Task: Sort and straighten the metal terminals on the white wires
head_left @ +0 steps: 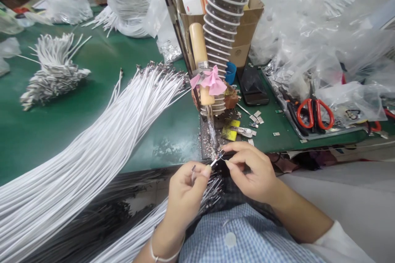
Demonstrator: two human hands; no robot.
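Observation:
My left hand [189, 189] pinches a white cable [214, 161] near its end between thumb and forefinger. Another small metal piece shows between its fingers. At the cable's end sits a small metal connector [220, 154], with the fingertips of my right hand [251, 168] closed at it. A fine strand shows by my right thumb, too small to name. Just above the connector is the tip of a soldering iron [199, 47], which stands fixed, pointing down. It has a wooden handle and a pink cloth [213, 82] tied round it.
A large bundle of white cables [123, 119] crosses the green table [101, 55] at left. Behind the iron rises a ribbed clear hose [228, 12]. A yellow sponge [231, 130], a phone [253, 86], red-handled scissors [314, 112] and plastic bags [308, 49] lie to the right.

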